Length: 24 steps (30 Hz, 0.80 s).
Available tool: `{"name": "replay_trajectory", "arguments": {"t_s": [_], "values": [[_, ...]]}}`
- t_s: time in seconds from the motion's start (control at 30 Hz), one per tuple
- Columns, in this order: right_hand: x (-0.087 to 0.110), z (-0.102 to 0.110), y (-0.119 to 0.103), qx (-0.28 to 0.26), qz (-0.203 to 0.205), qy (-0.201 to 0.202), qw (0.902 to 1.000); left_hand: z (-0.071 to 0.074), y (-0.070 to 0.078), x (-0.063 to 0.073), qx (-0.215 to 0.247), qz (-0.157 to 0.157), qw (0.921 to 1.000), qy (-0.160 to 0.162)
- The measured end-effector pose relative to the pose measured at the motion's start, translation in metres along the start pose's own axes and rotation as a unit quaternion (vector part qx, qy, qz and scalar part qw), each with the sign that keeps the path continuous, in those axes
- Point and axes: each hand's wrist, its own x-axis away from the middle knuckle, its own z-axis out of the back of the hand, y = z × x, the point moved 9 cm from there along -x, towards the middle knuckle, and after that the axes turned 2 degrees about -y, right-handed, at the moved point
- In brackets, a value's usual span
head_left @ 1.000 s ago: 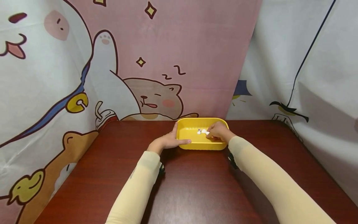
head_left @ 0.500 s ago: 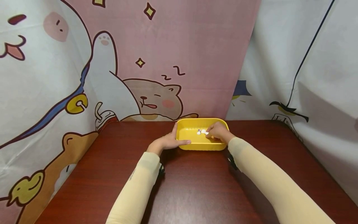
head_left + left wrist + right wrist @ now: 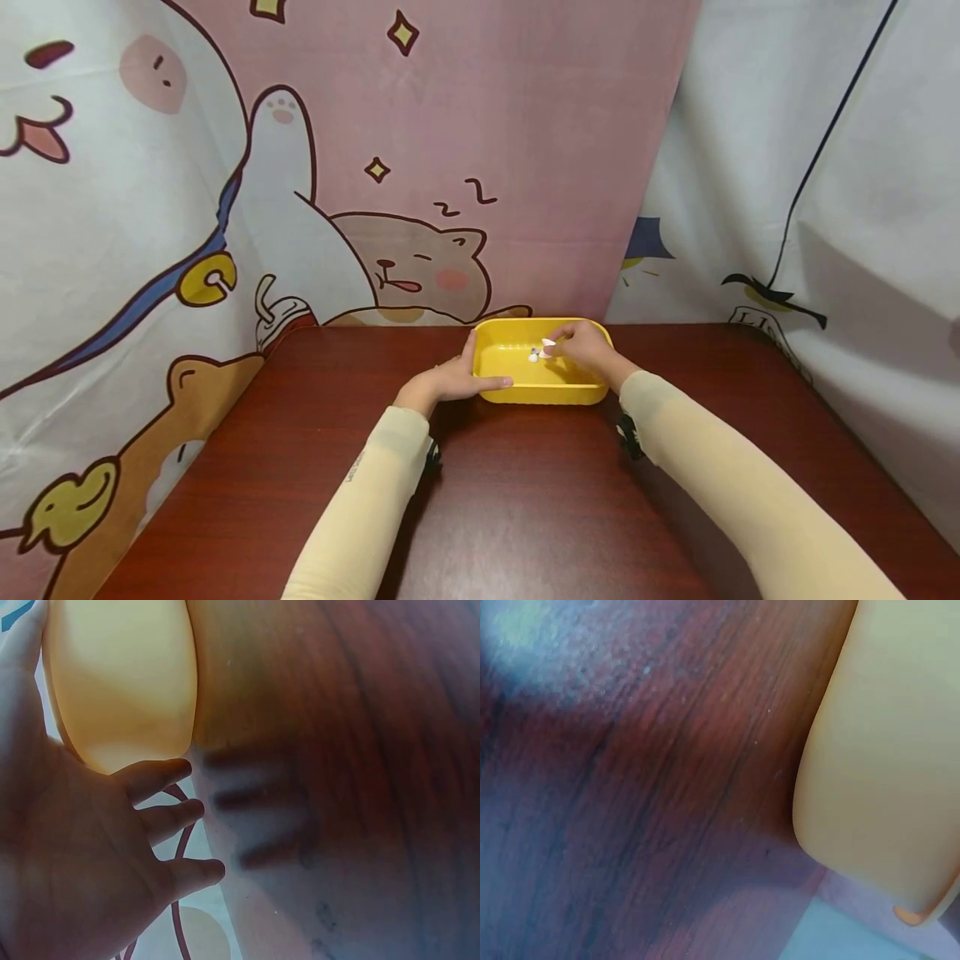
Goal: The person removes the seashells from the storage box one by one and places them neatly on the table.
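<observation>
A yellow plastic tray point(image 3: 540, 392) stands at the far edge of the table. My left hand point(image 3: 446, 379) rests against its left end, thumb laid along the front wall. In the left wrist view the fingers of the left hand point(image 3: 82, 832) look straight and spread beside the tray point(image 3: 127, 682). Reaching over the tray's right side, my right hand point(image 3: 588, 347) pinches a small white piece point(image 3: 548, 342) just above the bottom. Other small white pieces point(image 3: 533, 357) lie close by; their kind is too small to tell. The right wrist view shows the tray's outer wall point(image 3: 885, 765), not the hand.
The dark red-brown wooden table point(image 3: 525, 500) carries the tray. Behind it hangs a pink cartoon-printed cloth point(image 3: 525, 167), with a white cloth point(image 3: 840, 208) on the right side.
My right hand has lifted slightly and shifted a little left, raising a white piece from the tray's bottom. The left hand and the tray have stayed in place.
</observation>
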Motion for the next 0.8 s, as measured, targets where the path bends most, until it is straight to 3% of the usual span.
{"name": "replay_trajectory", "arguments": {"t_s": [0.2, 0.47, 0.67, 0.8], "values": [[0.001, -0.001, -0.004, 0.003, 0.009, 0.001, 1.0000, 0.000, 0.003, 0.000, 0.010, -0.015, 0.9998, -0.001], [0.007, 0.000, -0.011, 0.015, 0.028, -0.001, 0.9995, 0.000, 0.002, -0.001, 0.011, -0.006, 0.9999, -0.006], [0.015, 0.000, -0.024, 0.045, 0.045, -0.007, 0.9980, 0.000, 0.000, -0.001, 0.015, -0.005, 0.9998, -0.009], [0.024, 0.001, -0.035, 0.037, 0.055, -0.015, 0.9977, 0.001, 0.002, 0.000, 0.015, -0.010, 0.9998, -0.010]]}}
